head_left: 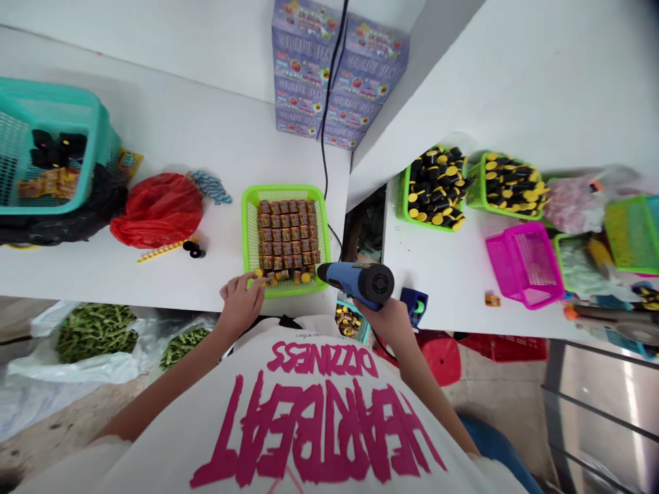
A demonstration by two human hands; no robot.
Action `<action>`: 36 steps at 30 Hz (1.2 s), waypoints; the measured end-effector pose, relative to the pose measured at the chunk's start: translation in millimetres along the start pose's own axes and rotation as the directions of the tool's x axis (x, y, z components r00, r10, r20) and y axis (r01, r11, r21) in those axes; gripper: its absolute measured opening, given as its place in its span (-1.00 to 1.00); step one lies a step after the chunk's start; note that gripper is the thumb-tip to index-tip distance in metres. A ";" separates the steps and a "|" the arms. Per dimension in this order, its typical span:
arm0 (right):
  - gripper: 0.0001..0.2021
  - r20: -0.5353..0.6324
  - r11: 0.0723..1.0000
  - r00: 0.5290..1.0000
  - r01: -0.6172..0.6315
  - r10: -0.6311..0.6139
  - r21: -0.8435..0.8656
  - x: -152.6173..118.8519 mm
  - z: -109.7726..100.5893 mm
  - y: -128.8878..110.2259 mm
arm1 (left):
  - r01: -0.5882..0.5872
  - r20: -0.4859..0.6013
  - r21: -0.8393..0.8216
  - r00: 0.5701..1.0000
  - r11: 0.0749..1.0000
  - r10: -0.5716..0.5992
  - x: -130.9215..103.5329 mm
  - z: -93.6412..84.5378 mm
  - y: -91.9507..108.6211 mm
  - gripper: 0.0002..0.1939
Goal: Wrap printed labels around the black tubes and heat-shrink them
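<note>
A lime-green basket stands on the white table, filled with rows of small brown-and-orange wrapped pieces. Several pieces with yellow round ends lie loosely along its near edge. My left hand is at the basket's near left corner, its fingertips by a yellow-ended piece; whether they grip it is too small to tell. My right hand is wrapped round the handle of a blue-and-black heat gun, whose nozzle points left at the basket's near right corner.
Purple boxes are stacked at the back, a black cable hanging before them. A red bag and teal basket are left. Right are green baskets of black-and-yellow pieces, a magenta basket and a blue tape dispenser.
</note>
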State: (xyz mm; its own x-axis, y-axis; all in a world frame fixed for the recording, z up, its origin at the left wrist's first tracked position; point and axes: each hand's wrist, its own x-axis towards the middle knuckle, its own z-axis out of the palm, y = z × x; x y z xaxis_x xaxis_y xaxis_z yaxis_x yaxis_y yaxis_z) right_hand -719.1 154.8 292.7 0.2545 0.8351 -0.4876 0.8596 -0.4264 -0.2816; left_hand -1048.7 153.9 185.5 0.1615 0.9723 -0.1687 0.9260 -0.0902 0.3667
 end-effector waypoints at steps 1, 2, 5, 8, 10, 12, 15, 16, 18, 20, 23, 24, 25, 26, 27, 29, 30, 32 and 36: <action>-0.58 -0.016 1.000 1.000 -0.002 0.002 -0.005 1.4 2.8 -2.8 | 0.011 -0.009 0.001 1.000 1.000 -0.011 10.5 0.7 -1.2 -0.61; -0.57 -0.034 1.000 0.999 -0.001 0.001 -0.012 3.2 4.6 -5.2 | -0.003 0.002 -0.002 1.000 1.000 0.003 22.8 3.9 -1.4 -0.60; -0.53 -0.088 0.999 0.996 -0.001 -0.002 -0.036 10.5 3.6 -13.0 | -0.050 0.052 -0.017 0.997 0.999 0.051 59.8 25.5 3.3 -0.55; -0.51 -0.151 1.000 0.988 0.001 -0.003 -0.010 18.1 -2.4 -25.4 | -0.036 0.072 -0.018 0.997 0.999 0.037 74.0 49.6 13.4 -0.52; -0.53 -0.179 1.000 0.984 0.029 -0.027 0.011 21.8 -5.2 -35.6 | -0.036 0.070 -0.024 0.997 0.999 0.038 63.8 58.3 20.1 -0.52; -0.54 -0.173 0.998 0.983 0.061 -0.056 0.027 24.6 -5.5 -45.8 | -0.062 0.069 -0.043 0.996 0.997 0.065 42.0 60.0 23.3 -0.57; -0.54 -0.119 0.991 0.987 0.117 -0.108 0.071 28.8 -0.6 -59.3 | -0.131 0.072 -0.089 0.988 0.987 0.137 3.6 55.2 18.2 -0.63; -0.54 -0.099 0.987 0.986 0.140 -0.131 0.083 30.7 2.3 -63.3 | -0.158 0.071 -0.109 0.984 0.981 0.166 -7.3 52.8 14.1 -0.65; -0.57 -0.069 0.975 0.977 0.208 -0.202 0.085 35.2 9.6 -71.2 | -0.210 0.061 -0.152 0.973 0.966 0.221 -24.1 47.0 4.1 -0.66; -0.63 -0.014 0.959 0.961 0.276 -0.276 0.067 40.5 18.0 -79.0 | -0.243 0.045 -0.195 0.966 0.950 0.256 -34.4 39.5 -6.0 -0.65; -0.68 0.086 0.945 0.942 0.323 -0.326 0.045 47.3 30.2 -89.7 | -0.234 0.007 -0.243 0.970 0.941 0.243 -41.8 25.8 -18.1 -0.62; -0.68 0.104 0.945 0.939 0.324 -0.327 0.044 48.7 33.5 -92.6 | -0.219 -0.009 -0.256 0.974 0.941 0.224 -43.1 21.3 -21.6 -0.62; -0.69 0.111 0.945 0.938 0.325 -0.328 0.043 49.7 36.4 -95.0 | -0.201 -0.027 -0.269 0.979 0.942 0.202 -44.0 17.2 -25.1 -0.62; -0.69 0.114 0.943 0.936 0.328 -0.332 0.045 50.3 38.8 -97.0 | -0.181 -0.047 -0.281 0.983 0.943 0.175 -44.7 13.5 -29.0 -0.62; -0.69 0.115 0.942 0.935 0.332 -0.336 0.047 50.7 40.6 -98.7 | -0.159 -0.070 -0.292 0.987 0.943 0.144 -45.3 10.3 -33.3 -0.62; -0.67 0.110 0.938 0.932 0.342 -0.346 0.053 51.4 42.7 -100.9 | -0.104 -0.119 -0.311 0.990 0.945 0.070 -46.3 4.8 -43.8 -0.62; -0.66 0.107 0.936 0.930 0.347 -0.351 0.055 52.0 43.1 -101.5 | -0.072 -0.144 -0.320 0.989 0.945 0.026 -46.8 2.2 -49.8 -0.61; -0.66 0.101 0.935 0.929 0.352 -0.355 0.054 53.9 42.7 -101.5 | -0.003 -0.194 -0.335 0.979 0.942 -0.066 -47.4 -3.7 -62.4 -0.60; -0.68 0.073 0.947 0.944 0.319 -0.320 0.031 58.4 35.4 -93.2 | 0.097 -0.266 -0.354 0.943 0.930 -0.199 -44.7 -18.4 -82.1 -0.58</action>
State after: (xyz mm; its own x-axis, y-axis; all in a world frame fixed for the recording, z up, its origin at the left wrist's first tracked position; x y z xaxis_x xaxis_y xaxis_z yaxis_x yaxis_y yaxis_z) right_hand -800.1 231.0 261.2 -0.0674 0.8999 -0.4309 0.8819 -0.1483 -0.4475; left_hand -1138.3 121.8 179.7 -0.1230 0.9923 0.0114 0.7562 0.0863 0.6486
